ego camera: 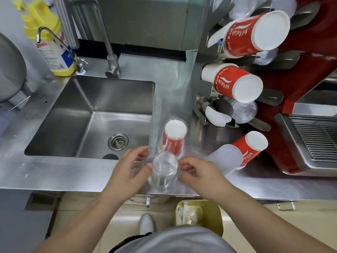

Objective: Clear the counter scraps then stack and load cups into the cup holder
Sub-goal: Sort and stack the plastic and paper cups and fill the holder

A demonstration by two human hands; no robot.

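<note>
A stack of clear plastic cups [164, 170] stands upside down on the steel counter [54, 170] near its front edge. My left hand [131, 168] touches its left side and my right hand [197, 170] its right side, fingers curled around the stack's lower part. Just behind stands an upside-down red paper cup [174, 141] under a clear cup. To the right lie a frosted cup [226, 159] and a red paper cup [251, 147] on their sides. The steel cup holder [202, 84] at the right holds red cup stacks [255, 33] [235, 83] and clear cups [244, 111].
A steel sink [94, 115] with a drain lies left of the cups, with taps [111, 57] and a yellow bottle [51, 44] behind it. A red machine with a drip grate [313, 137] stands at the right. A yellow bin [200, 216] with scraps sits on the floor below.
</note>
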